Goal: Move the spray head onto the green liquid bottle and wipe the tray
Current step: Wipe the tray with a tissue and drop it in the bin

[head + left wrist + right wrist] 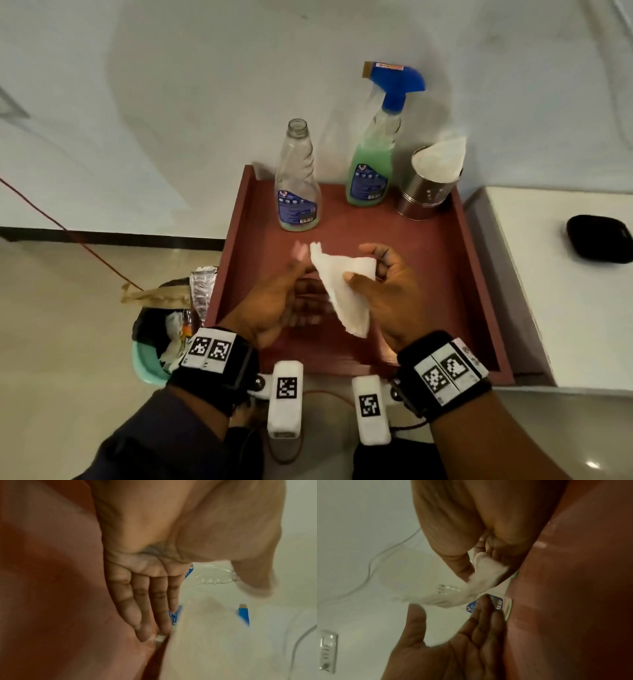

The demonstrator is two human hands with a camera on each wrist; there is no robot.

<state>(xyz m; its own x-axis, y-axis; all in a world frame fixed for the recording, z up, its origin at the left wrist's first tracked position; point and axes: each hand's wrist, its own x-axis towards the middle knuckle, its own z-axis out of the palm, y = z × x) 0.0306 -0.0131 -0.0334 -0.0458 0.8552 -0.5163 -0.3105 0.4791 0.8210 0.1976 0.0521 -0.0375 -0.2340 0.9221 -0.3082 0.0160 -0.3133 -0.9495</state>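
1. Since the blue spray head (394,80) already sits on the fuller green liquid bottle (370,171) at the tray's (445,274) far edge, only wiping seems left.
2. Left of it, the open-necked bottle (297,181) stands nearly empty.
3. Left hand (274,301) is relaxed, its fingers straight beside the crumpled white tissue (342,284).
4. Right hand (387,291) pinches that tissue above the tray.

No legible text on either bottle label (297,208); only square coded wristband markers (209,348).
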